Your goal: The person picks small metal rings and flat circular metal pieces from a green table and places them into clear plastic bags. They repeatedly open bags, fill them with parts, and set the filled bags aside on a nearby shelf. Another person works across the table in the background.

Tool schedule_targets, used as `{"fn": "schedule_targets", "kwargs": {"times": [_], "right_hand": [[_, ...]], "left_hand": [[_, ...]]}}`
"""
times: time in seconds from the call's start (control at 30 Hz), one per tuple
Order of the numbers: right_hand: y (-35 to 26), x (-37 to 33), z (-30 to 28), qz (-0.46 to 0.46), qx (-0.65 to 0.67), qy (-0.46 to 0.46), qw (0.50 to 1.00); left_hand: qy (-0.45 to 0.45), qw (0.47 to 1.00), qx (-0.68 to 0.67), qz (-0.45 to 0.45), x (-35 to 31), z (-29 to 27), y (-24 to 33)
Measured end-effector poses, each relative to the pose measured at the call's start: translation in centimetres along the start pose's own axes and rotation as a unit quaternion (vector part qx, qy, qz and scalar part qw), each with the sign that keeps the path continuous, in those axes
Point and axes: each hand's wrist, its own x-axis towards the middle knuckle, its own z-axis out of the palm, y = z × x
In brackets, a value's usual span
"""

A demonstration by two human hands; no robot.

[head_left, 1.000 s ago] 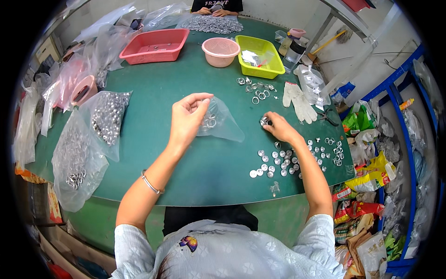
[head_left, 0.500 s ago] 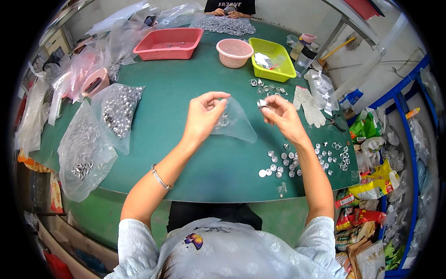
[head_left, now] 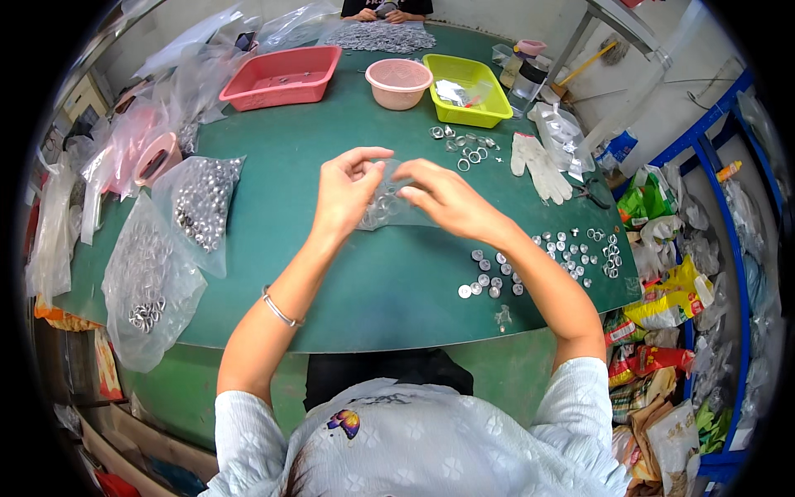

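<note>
Shirt: pale woven cloth with a faint flower pattern and a colourful butterfly.
Bracelet: smooth silvery band round the left forearm.
Worktop: flat, dark green surface, its near edge bowed by the lens.
Discs: small, round, shiny metal pieces scattered near the right forearm, with open metal rings farther right.
Ring-filled bag: crinkled, see-through plastic at the left, silvery loops showing through its lower part.
Bead-filled bag: cloudy plastic just beyond it, packed with rounded metallic pieces.
Left hand: thumb and fingers closed in a pinch on the clear bag's upper edge.
Right hand: fingers loosely bent, tips close by the bag's mouth; whether they grip anything cannot be told.
Clear bag: thin, limp, filmy plastic between the two hands, hanging below their fingertips and partly behind the right hand; a few metal rings show inside.
Glove: knitted off-white fabric, lying flat beyond the right hand, dark-handled pliers beside it.
Containers: oblong red tray, round pink bowl, yellow-green basin.
Heap: many small grey pieces before a co-worker's hands.
</note>
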Motion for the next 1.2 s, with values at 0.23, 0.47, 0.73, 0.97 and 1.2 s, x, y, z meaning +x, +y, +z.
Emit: {"fn": "schedule_targets", "kwargs": {"times": [0.23,0.47,0.73,0.97,1.2], "right_hand": [[3.2,0.1,-0.2,0.113,-0.122,0.03,0.986],[4.8,1.6,-6.3,0.186,-0.06,0.137,0.971],[8.7,-0.4,-15.2,0.239,0.035,0.245,0.939],[17.8,-3.9,-18.7,0.352,0.001,0.276,0.895],[15.8,-0.1,-19.8,0.338,0.096,0.331,0.876]], "left_hand": [[-0.035,0.997,-0.02,0.059,1.2,0.4,0.5],[-0.05,0.993,-0.056,0.094,5.0,2.5,1.7],[-0.104,0.99,-0.062,0.065,6.2,5.8,0.7],[-0.017,1.0,0.003,-0.012,6.1,1.0,-2.7],[-0.021,0.997,0.043,-0.063,7.1,-2.0,-3.1]]}}
